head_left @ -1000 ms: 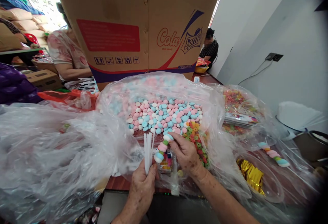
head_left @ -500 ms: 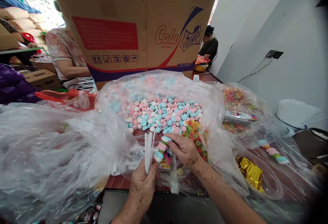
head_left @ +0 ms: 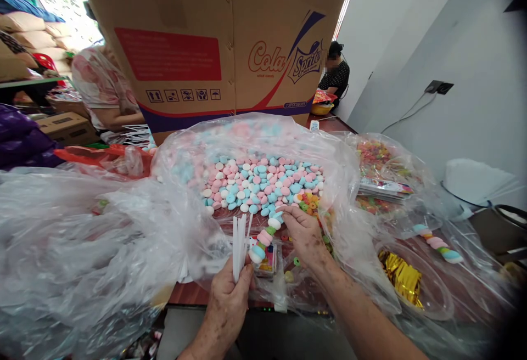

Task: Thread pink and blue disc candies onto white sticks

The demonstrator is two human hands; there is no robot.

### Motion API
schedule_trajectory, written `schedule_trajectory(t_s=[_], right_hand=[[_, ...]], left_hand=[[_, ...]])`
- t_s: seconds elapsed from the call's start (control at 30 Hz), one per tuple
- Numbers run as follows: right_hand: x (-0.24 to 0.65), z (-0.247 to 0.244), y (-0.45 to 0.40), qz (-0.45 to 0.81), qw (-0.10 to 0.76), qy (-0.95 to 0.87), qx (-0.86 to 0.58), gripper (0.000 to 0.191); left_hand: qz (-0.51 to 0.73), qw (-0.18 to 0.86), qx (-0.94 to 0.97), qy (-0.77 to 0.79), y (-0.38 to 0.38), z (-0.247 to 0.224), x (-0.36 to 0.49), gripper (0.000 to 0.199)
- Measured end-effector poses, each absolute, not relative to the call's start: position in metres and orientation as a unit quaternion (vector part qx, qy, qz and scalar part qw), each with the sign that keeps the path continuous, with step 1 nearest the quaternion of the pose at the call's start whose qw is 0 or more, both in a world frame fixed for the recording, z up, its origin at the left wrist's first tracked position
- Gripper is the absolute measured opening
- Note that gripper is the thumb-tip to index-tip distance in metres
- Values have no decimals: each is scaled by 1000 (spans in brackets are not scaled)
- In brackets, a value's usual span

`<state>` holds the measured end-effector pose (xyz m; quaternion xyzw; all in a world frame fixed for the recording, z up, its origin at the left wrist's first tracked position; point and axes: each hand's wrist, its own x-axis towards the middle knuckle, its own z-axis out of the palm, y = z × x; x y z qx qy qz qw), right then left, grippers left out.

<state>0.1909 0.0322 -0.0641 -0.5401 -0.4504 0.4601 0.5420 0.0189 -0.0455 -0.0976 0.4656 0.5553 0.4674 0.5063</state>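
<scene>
My left hand [head_left: 231, 291] grips a bundle of thin white sticks [head_left: 239, 247] and the lower end of a candy skewer [head_left: 265, 236]. The skewer is threaded with white, blue and pink marshmallows and green gummy rings, and leans up to the right. At its upper tip, the fingers of my right hand [head_left: 302, 234] pinch a blue marshmallow [head_left: 279, 217]; the fingertips partly hide it. Just beyond lies a heap of pink, blue and white marshmallows [head_left: 255, 184] in an opened clear plastic bag [head_left: 247, 124]. Gummy rings [head_left: 309, 204] lie beside my right hand.
A large cardboard carton [head_left: 181, 47] stands behind the heap. Crumpled plastic [head_left: 102, 239] spreads on the left. At right are a finished-looking skewer [head_left: 438, 243], gold twist ties [head_left: 401, 277] in a clear tub, and bagged gummies [head_left: 373, 151]. Two people sit farther back.
My right hand has shifted slightly up and right along the skewer, and more of its upper candies show. The skewer leans a little further right. My left hand stays nearly still.
</scene>
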Motion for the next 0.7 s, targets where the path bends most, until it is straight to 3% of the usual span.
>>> schedule_trajectory(t_s=[0.4, 0.7], right_hand=[[190, -51, 25, 222, 501, -570, -612, 36], [185, -55, 16, 203, 506, -655, -524, 30]], left_hand=[[473, 517, 463, 543, -46, -103, 18, 28], [476, 507, 471, 543, -44, -105, 18, 27]])
